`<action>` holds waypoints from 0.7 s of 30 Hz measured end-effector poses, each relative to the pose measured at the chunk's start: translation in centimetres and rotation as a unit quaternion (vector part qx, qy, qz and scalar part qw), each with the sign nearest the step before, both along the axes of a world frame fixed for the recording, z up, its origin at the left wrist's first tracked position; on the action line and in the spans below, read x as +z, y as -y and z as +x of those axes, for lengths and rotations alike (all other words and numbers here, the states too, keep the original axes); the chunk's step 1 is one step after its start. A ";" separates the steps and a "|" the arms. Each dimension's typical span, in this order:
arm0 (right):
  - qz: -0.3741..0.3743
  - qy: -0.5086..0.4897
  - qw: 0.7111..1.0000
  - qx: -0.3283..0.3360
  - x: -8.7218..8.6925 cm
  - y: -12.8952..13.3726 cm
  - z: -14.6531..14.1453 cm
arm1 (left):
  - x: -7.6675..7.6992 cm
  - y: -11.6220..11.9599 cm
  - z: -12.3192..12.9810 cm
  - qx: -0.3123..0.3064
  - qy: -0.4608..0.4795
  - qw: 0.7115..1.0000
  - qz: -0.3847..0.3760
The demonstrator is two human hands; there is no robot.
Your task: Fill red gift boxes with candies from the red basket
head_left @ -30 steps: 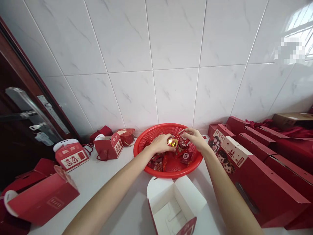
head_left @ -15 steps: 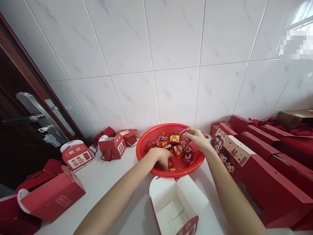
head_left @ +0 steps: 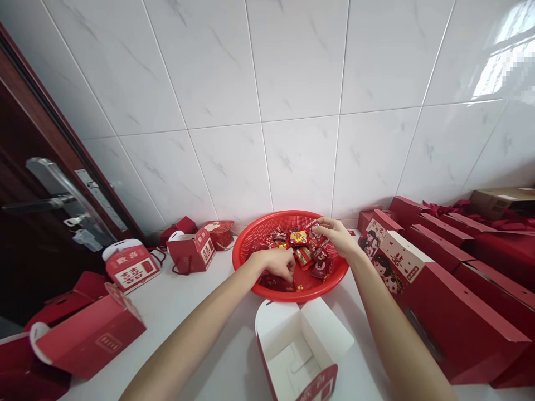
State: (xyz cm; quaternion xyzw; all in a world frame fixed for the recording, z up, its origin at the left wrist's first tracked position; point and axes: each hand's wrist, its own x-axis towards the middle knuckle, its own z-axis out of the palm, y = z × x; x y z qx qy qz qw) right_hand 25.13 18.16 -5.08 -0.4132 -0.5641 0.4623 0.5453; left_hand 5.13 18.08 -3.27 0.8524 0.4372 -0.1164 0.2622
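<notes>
A red plastic basket (head_left: 343,274) stands against the tiled wall with wrapped candies (head_left: 298,238) in it, mostly red, some yellow. My left hand (head_left: 278,263) is over the left front of the basket, its fingers curled down among the candies; what they hold, if anything, is hidden. At the basket's right rear, my right hand (head_left: 334,234) has its thumb and forefinger pinched on a red candy packet (head_left: 316,229). Just in front of the basket sits an open box (head_left: 292,356), white inside and with nothing in it.
Small red gift boxes (head_left: 191,252) stand on the left of the white table (head_left: 188,312), near a dark door with a metal handle (head_left: 62,186). Larger red boxes (head_left: 463,317) line the right side. Behind them is a brown carton (head_left: 501,200).
My left hand has lifted slightly and its fingers have curled in more. My right hand has barely moved. The view has shifted slightly.
</notes>
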 end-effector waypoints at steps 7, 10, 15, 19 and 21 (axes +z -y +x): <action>-0.004 -0.012 1.000 0.003 -0.2 -0.2 0.1 | 0.3 -0.9 -0.1 0.058 0.156 0.980 0.111; -0.008 -0.004 1.000 0.002 -0.3 -0.4 0.1 | -0.2 -1.3 -0.1 0.073 0.184 0.973 0.121; 0.006 0.001 1.000 -0.001 -0.4 -0.5 0.2 | -0.7 -1.6 -0.3 0.087 0.199 0.970 0.111; 0.018 -0.008 1.000 0.014 -0.5 -0.6 0.1 | -0.7 -1.6 -0.1 0.077 0.206 0.970 0.099; 0.017 -0.006 1.000 0.012 -0.5 -0.6 0.1 | -0.8 -1.6 0.0 0.068 0.207 0.971 0.093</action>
